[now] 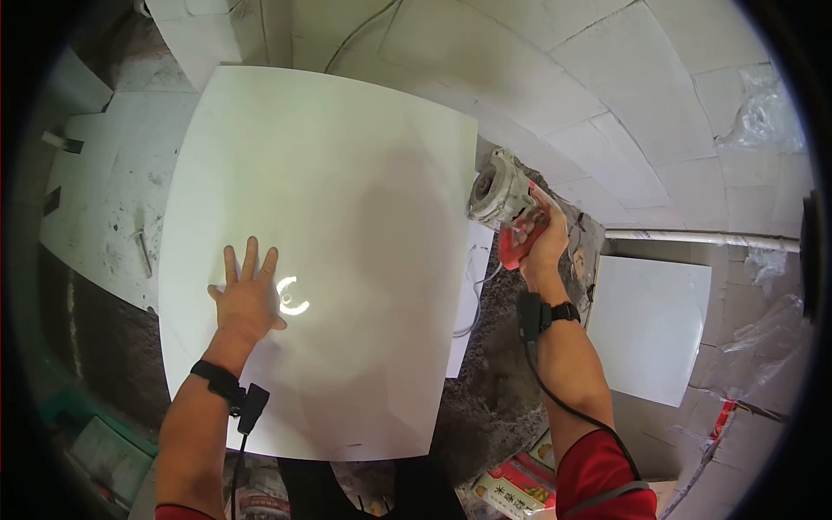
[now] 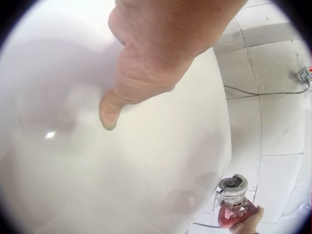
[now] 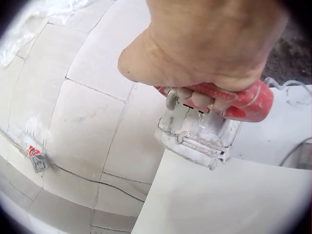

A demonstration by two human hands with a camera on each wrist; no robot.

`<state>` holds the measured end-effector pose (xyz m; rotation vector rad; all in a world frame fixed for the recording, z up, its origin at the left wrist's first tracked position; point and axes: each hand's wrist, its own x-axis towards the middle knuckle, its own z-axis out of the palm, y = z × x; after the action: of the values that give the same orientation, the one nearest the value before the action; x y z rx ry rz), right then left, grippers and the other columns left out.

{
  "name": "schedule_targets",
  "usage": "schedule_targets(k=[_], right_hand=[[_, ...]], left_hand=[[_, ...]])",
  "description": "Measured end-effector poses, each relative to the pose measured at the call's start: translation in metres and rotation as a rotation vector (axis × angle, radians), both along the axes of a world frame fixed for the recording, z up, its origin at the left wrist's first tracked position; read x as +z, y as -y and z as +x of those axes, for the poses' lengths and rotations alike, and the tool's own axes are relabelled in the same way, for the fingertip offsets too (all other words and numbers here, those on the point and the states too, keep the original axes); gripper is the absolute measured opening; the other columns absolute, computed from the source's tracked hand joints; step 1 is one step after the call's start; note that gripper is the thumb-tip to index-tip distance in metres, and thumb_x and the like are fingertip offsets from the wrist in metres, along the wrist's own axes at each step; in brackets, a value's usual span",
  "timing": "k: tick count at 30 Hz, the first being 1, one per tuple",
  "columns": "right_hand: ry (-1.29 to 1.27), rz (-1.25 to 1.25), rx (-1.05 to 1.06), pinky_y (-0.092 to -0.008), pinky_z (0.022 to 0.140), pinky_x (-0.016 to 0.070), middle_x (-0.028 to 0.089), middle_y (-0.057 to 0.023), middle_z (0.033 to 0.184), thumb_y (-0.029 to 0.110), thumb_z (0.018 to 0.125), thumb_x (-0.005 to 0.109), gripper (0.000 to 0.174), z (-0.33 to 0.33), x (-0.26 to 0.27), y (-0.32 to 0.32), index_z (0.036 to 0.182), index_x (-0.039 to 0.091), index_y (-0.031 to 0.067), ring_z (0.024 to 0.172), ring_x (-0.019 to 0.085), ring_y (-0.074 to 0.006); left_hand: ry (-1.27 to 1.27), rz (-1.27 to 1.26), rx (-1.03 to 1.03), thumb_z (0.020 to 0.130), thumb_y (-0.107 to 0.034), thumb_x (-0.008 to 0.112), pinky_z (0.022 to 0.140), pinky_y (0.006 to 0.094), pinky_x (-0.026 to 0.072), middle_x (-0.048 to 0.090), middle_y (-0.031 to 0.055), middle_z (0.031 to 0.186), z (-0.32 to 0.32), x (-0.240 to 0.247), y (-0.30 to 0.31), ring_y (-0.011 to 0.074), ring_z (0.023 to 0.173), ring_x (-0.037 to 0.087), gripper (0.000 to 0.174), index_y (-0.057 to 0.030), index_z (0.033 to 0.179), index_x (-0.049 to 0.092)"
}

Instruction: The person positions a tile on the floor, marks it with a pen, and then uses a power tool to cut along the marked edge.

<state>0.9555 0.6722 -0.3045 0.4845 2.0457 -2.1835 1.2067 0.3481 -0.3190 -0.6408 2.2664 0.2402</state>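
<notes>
A large glossy white tile [image 1: 347,173] fills the middle of the head view. My left hand [image 1: 245,305] lies flat on it, fingers spread and pressing on the surface; its thumb [image 2: 111,112] shows against the gloss in the left wrist view. At the tile's right edge, my right hand [image 1: 544,238] grips the red handle of a dusty handheld tile cutter [image 1: 501,192]. The round grey guard and dark disc of the tool face toward the tile edge. In the right wrist view the cutter's base [image 3: 192,141] overlaps the tile's edge.
Another white tile [image 1: 650,321] lies at the right below a pale pipe [image 1: 702,238]. Clear plastic wrap [image 1: 767,113] hangs on the tiled wall [image 1: 633,78]. A smudged white board [image 1: 113,208] is at the left. Red printed bags [image 1: 516,490] sit near the feet, on rough ground.
</notes>
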Motion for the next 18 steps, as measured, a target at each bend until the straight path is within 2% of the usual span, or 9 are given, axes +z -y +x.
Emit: schedule_targets(k=[4,13,16,18], right_hand=[[-0.024,0.007,0.017,-0.0238,0.044,0.0384,0.049,-0.0007,0.067,0.036,0.091,0.048,0.032,0.003,-0.004,-0.004,0.092,0.061,0.0070,0.052,0.049,-0.0117],[0.035,0.055,-0.012,-0.0257,0.042,0.0382,0.049,0.0000,0.062,0.039,0.091,0.047,0.032,0.006,-0.010,-0.013,0.089,0.060,0.0094,0.047,0.046,-0.0118],[-0.012,0.049,0.042,-0.0265,0.041,0.0386,0.048,0.0008,0.059,0.039,0.091,0.047,0.031,0.013,-0.004,-0.009,0.084,0.056,0.0106,0.045,0.045,-0.0120],[-0.007,0.053,0.053,-0.0264,0.041,0.0389,0.048,0.0009,0.060,0.039,0.091,0.046,0.032,0.011,-0.008,-0.013,0.087,0.058,0.0098,0.045,0.045,-0.0119]], left_hand=[[-0.004,-0.003,-0.006,0.056,-0.029,0.090,0.104,0.0657,0.0335,0.000,0.0013,0.161,0.001,-0.001,0.000,0.0350,0.146,0.004,0.120,-0.0284,0.152,0.017],[-0.048,-0.019,-0.017,0.055,-0.028,0.090,0.103,0.0661,0.0344,0.001,0.0007,0.161,0.006,0.000,-0.001,0.0328,0.147,0.006,0.121,-0.0291,0.152,0.017],[-0.103,0.010,0.010,0.057,-0.027,0.088,0.106,0.0661,0.0288,0.007,0.0023,0.160,0.019,-0.008,0.001,0.0311,0.147,0.008,0.113,-0.0258,0.150,0.025],[-0.381,0.038,-0.014,0.063,-0.028,0.085,0.108,0.0655,0.0234,0.016,0.0043,0.159,0.051,-0.034,0.008,0.0309,0.146,0.012,0.098,-0.0214,0.147,0.034]])
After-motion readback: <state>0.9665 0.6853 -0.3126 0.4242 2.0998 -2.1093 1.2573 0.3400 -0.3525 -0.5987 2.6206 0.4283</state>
